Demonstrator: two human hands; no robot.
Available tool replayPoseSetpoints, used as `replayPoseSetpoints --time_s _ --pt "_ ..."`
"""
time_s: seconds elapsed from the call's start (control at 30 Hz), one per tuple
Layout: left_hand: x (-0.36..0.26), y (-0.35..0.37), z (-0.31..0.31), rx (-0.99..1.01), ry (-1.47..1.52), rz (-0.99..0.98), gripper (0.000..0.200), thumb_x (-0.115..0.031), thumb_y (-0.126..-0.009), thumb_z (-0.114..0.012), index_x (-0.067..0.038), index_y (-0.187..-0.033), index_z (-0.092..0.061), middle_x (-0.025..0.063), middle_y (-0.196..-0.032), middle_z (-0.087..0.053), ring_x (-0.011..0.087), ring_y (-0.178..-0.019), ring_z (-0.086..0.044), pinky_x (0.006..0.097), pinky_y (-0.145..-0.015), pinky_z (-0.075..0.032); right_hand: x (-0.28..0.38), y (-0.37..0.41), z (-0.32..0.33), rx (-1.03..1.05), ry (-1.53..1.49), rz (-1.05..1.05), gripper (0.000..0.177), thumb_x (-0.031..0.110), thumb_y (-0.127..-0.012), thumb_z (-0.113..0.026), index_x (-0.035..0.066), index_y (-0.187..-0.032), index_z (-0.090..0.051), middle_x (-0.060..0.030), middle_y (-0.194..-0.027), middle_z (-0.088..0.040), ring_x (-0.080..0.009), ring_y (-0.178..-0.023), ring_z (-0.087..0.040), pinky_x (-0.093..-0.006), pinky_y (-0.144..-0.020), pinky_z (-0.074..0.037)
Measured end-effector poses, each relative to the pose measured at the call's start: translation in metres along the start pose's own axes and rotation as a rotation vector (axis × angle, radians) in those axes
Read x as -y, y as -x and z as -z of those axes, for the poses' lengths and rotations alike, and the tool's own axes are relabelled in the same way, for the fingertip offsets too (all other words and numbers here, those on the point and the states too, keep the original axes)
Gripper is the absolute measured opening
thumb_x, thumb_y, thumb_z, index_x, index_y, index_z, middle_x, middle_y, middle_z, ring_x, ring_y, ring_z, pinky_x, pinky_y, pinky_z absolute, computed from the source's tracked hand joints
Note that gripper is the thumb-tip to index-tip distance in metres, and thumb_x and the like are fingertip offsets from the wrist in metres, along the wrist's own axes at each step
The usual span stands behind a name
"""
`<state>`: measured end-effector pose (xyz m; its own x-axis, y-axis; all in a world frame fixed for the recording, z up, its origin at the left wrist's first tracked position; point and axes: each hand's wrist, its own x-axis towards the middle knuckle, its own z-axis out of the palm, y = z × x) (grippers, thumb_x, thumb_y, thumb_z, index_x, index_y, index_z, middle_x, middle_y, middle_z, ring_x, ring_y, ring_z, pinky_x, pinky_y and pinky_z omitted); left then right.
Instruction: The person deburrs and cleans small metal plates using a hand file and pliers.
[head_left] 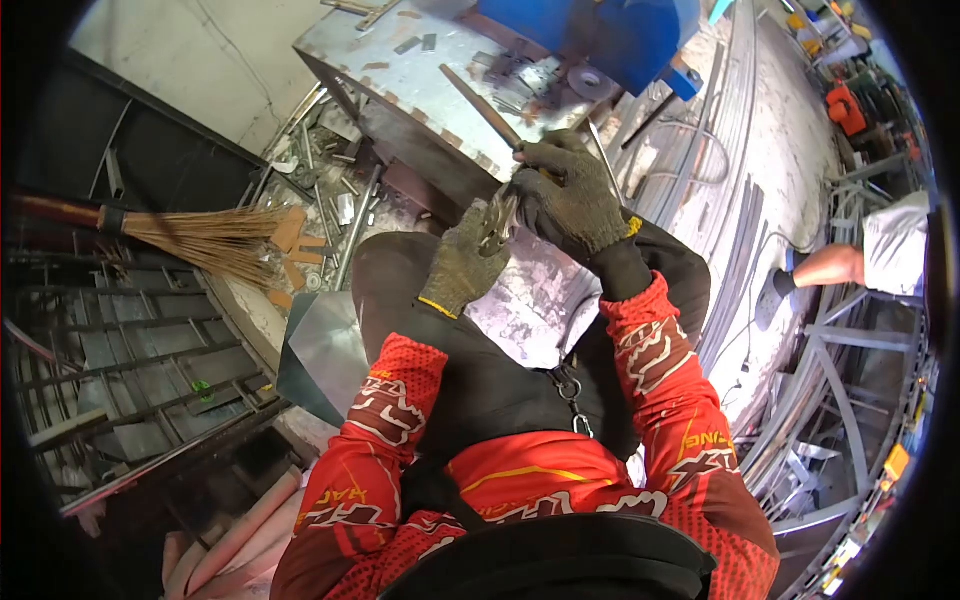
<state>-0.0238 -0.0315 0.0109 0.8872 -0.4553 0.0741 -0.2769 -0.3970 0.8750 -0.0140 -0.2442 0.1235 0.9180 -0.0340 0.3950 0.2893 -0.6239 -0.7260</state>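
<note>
R hand (575, 195) clenched on rod (480, 105); L hand (462, 265) pinches metal piece (498, 218) over table (400, 70). Prob. best: brace wrists, keep piece steady.

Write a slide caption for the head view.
Gloved left hand and right hand close together on a small metal piece at a metal workbench, a broom lying nearby.
</note>
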Motion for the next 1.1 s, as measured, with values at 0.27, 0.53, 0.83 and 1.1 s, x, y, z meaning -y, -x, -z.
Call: replayPoseSetpoints --time_s 0.27,0.53,0.83,1.1 --pt "-0.003 -0.002 -0.001 -0.016 -0.278 -0.246 0.063 -0.019 -0.083 -0.080 0.001 -0.138 -0.057 0.0217 -0.122 -0.070 0.0440 -0.107 -0.068 0.0501 -0.094 -0.054 -0.011 0.006 0.034 0.217 -0.222 -0.198 0.028 0.026 -0.089 -0.076 -0.001 -0.096 -0.079 -0.0128 -0.088 -0.072 -0.0242 -0.082 -0.068 -0.0384 -0.081 -0.053" --pt "-0.016 -0.001 0.002 0.036 -0.378 -0.270 0.058 -0.010 -0.083 -0.076 0.002 -0.138 -0.058 0.0194 -0.125 -0.071 0.0393 -0.109 -0.069 0.0461 -0.095 -0.055 -0.021 0.022 0.037 0.122 -0.137 0.052 0.027 0.022 -0.087 -0.079 0.000 -0.102 -0.079 -0.0115 -0.092 -0.074 -0.0200 -0.083 -0.069 -0.0365 -0.077 -0.055" --pt "-0.026 -0.001 0.001 -0.104 -0.177 -0.242 0.050 -0.019 -0.084 -0.079 -0.004 -0.126 -0.058 0.0201 -0.100 -0.074 0.0437 -0.090 -0.073 0.0512 -0.073 -0.058 -0.015 0.024 0.034 0.086 -0.369 -0.274 0.026 0.021 -0.088 -0.080 0.001 -0.104 -0.079 -0.0089 -0.093 -0.074 -0.0158 -0.081 -0.067 -0.0336 -0.074 -0.054" --pt "-0.020 0.001 0.002 0.005 -0.142 -0.195 0.069 -0.017 -0.080 -0.083 0.007 -0.137 -0.053 0.0242 -0.123 -0.071 0.0408 -0.108 -0.072 0.0458 -0.091 -0.057 0.008 0.016 0.035 0.128 -0.287 -0.112 0.025 0.022 -0.090 -0.079 -0.001 -0.101 -0.080 -0.0064 -0.080 -0.070 -0.0143 -0.074 -0.063 -0.0326 -0.070 -0.053"
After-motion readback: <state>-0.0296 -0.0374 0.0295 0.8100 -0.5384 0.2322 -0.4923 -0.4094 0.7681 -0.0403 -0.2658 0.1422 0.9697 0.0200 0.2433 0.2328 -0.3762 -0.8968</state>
